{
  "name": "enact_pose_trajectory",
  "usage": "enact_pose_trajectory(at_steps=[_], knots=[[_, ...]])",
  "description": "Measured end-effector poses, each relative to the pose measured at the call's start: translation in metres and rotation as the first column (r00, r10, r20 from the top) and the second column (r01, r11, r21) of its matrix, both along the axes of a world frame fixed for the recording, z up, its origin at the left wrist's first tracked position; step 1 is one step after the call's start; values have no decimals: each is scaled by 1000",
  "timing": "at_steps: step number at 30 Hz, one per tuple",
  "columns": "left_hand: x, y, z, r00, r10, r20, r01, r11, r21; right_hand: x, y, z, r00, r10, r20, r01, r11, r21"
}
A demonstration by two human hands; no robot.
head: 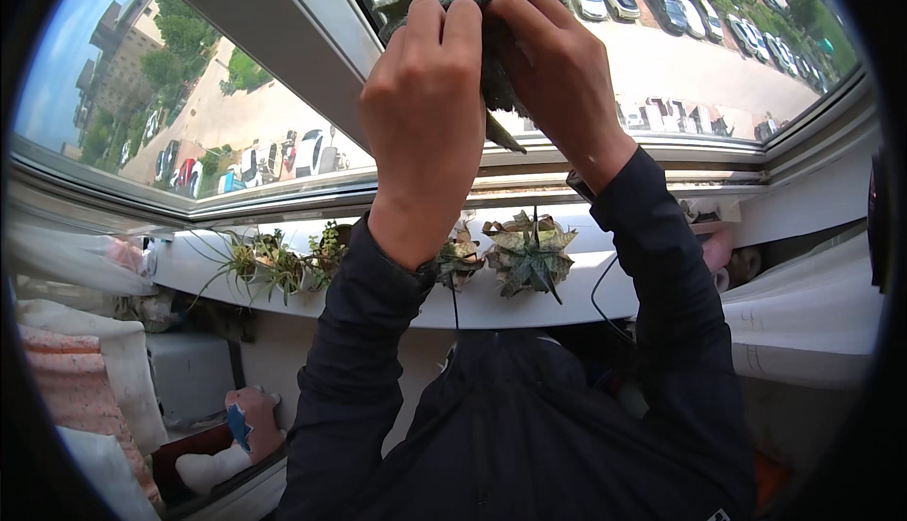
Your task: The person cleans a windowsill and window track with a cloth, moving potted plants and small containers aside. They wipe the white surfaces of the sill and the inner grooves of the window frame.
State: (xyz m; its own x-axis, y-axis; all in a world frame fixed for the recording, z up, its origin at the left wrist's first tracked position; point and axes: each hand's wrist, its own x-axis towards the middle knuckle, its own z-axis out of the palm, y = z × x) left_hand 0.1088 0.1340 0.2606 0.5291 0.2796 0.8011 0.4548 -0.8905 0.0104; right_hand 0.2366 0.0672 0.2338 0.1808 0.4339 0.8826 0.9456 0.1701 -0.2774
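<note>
A grey-green cloth (506,80) is bunched between my two raised hands, in front of the window. My left hand (429,89) grips its left part, knuckles toward me and fingertips hidden in the folds. Close beside it, my right hand (563,71) holds the right part, with the fingers curled over the upper edge. A loose end of the cloth hangs down between the wrists. Behind the hands are the window frame's upright (283,32) and the window's lower track (694,174).
On the white windowsill (397,312) below stand a large rosette succulent (531,255) and several small potted plants (276,259). A black cable (602,287) runs over the sill's edge. White curtains (801,315) hang at the right. A stuffed toy (248,422) lies low at the left.
</note>
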Motion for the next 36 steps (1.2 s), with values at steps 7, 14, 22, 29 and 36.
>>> enact_pose_trajectory(at_steps=[7,14,22,29,36], knots=[[-9,5,-108,861,141,-489,-97,989,114,-29,-1,-131,971,-71,-227,-2,952,-306],[-12,14,-169,851,120,-512,-83,992,95,-31,-2,-176,961,-35,-275,-71,928,-366],[-26,2,-193,885,-12,-465,-46,993,-113,-37,-16,-190,982,-24,-186,-57,908,-416],[-51,-42,-196,921,-231,-315,109,927,-360,-64,-69,-210,933,-99,-345,-61,905,-422],[-48,-48,-199,976,-141,-169,37,863,-504,-63,-39,-202,899,-28,-437,-91,964,-249]])
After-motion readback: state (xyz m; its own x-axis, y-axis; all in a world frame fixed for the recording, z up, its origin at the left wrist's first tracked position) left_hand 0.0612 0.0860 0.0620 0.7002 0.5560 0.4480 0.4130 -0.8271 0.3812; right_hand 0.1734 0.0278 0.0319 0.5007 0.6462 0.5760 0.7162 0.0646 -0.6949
